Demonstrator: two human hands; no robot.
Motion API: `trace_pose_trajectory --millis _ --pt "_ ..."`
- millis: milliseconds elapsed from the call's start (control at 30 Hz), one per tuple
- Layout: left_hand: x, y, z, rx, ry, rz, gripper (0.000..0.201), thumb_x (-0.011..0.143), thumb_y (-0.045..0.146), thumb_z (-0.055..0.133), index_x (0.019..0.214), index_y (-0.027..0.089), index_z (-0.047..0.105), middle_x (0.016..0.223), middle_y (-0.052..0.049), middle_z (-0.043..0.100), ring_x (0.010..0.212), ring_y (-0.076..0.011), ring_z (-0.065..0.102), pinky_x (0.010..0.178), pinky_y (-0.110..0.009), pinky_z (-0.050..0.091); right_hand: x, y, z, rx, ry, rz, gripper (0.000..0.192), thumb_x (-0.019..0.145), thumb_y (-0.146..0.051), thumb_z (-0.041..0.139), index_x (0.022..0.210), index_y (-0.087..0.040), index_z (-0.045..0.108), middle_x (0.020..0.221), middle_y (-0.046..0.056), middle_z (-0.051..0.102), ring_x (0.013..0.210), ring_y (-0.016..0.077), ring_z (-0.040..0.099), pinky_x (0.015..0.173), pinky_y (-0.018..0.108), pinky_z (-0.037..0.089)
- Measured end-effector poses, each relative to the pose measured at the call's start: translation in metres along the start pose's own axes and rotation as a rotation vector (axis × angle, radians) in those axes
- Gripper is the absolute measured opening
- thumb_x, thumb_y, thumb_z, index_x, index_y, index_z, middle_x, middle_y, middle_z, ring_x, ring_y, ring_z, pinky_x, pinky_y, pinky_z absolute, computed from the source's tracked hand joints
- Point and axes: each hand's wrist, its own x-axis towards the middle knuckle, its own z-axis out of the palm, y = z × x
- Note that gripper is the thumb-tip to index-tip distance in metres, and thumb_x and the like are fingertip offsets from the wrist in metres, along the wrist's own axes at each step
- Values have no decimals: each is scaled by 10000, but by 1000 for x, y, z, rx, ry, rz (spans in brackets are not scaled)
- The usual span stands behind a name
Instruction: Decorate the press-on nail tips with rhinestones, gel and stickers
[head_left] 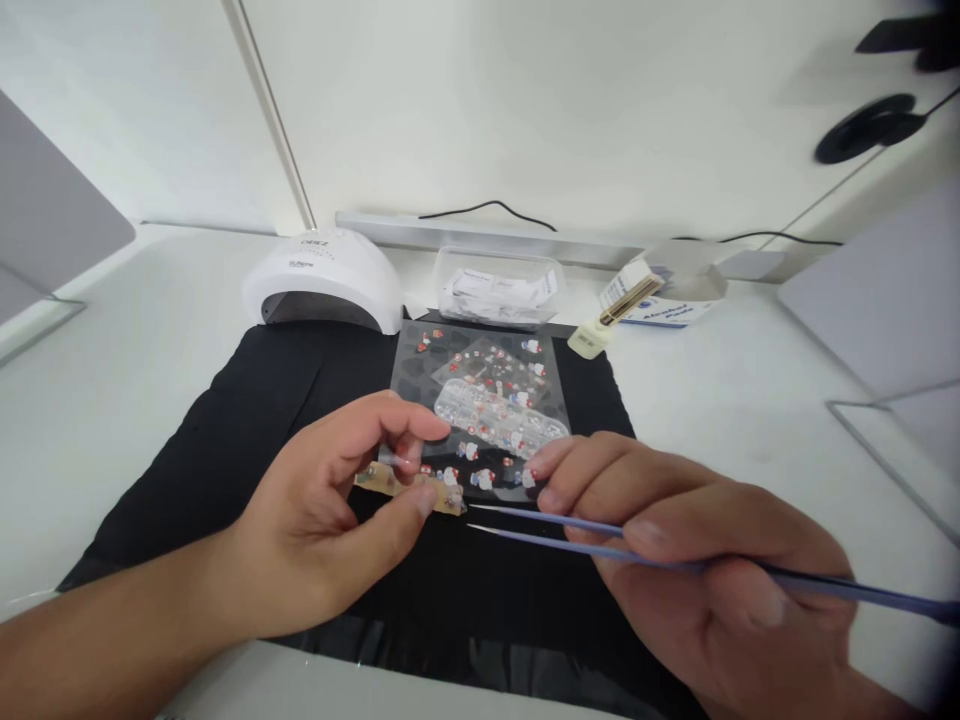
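Note:
My left hand (322, 510) is closed round a narrow yellowish strip (390, 482), thumb along its near side. Small shiny bits sit at the strip's right end, too small to make out. Blue tweezers (570, 550) lie in my right hand (697, 540), pinched between thumb and fingers. Their pale tips are apart, just right of the strip's end, with nothing visible between them. Behind both hands is a clear sticker sheet (412, 375) with red and white cartoon figures. On it rests a clear compartment case (499, 420) with tiny pieces inside.
A black mat (202, 480) covers the middle of the white table. Along the back stand a white nail lamp (322, 275), a clear box (499, 315) of sachets, a small pale bottle (589, 340) and an alcohol pads box (667, 318).

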Motion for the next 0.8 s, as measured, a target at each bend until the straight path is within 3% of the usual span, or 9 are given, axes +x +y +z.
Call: trace_pose_trajectory --millis 200,800 --pt "-2 -3 -1 -20 -4 20 349 902 138 617 1210 295 573 1011 0 549 803 -81 592 737 -157 513 3 -2 -3 -21 -40 3 243 940 -290 559 1012 -176 762 719 71 703 689 217 661 756 460 557" --pt "-1 -6 -2 13 -18 131 436 856 92 654 1252 257 574 1019 -26 593 912 -127 601 796 -196 537 2 -2 -6 -45 -89 -9 258 947 -311 540 1034 -188 750 739 70 709 705 231 679 756 485 569"
